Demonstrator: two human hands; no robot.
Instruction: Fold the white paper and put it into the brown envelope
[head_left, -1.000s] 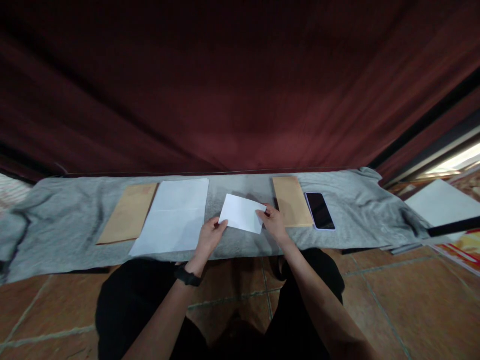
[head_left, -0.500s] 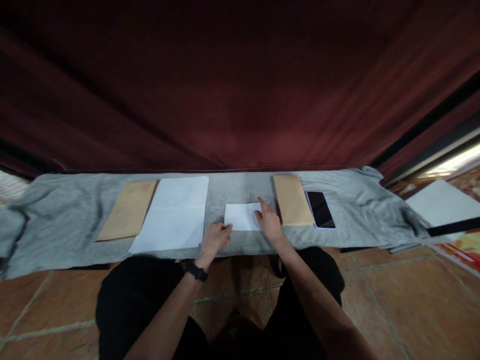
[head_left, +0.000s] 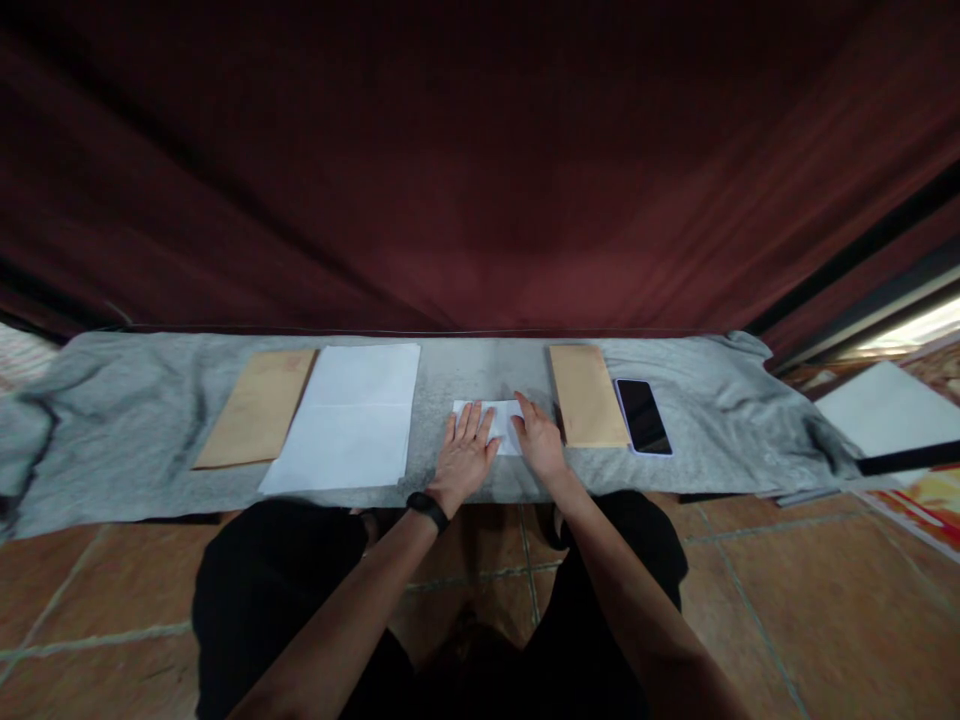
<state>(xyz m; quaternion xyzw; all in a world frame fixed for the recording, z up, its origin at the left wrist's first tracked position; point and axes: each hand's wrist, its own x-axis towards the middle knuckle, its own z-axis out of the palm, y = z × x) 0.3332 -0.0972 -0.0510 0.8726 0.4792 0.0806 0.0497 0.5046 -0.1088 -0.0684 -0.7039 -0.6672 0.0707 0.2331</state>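
A small folded sheet of white paper (head_left: 508,428) lies on the grey cloth in front of me. Flat across its left part rests my left hand (head_left: 465,455), fingers spread; a black band is on that wrist. My right hand (head_left: 537,438) touches the paper's right end, its fingers stretched out and thumb apart. To the left is a stack of larger white sheets (head_left: 349,418) with a crease across the top one. Close to my right hand lies a brown envelope (head_left: 590,397).
Another brown envelope (head_left: 255,410) lies left of the white stack. A phone (head_left: 643,417) with a light purple edge is beside the right envelope. The grey cloth (head_left: 720,420) covers a narrow surface before a dark red curtain (head_left: 480,220). My knees are just below its edge.
My left hand has gone from pinching the paper's lower left corner to lying flat on it. My right hand has stayed nearly still at the right end.
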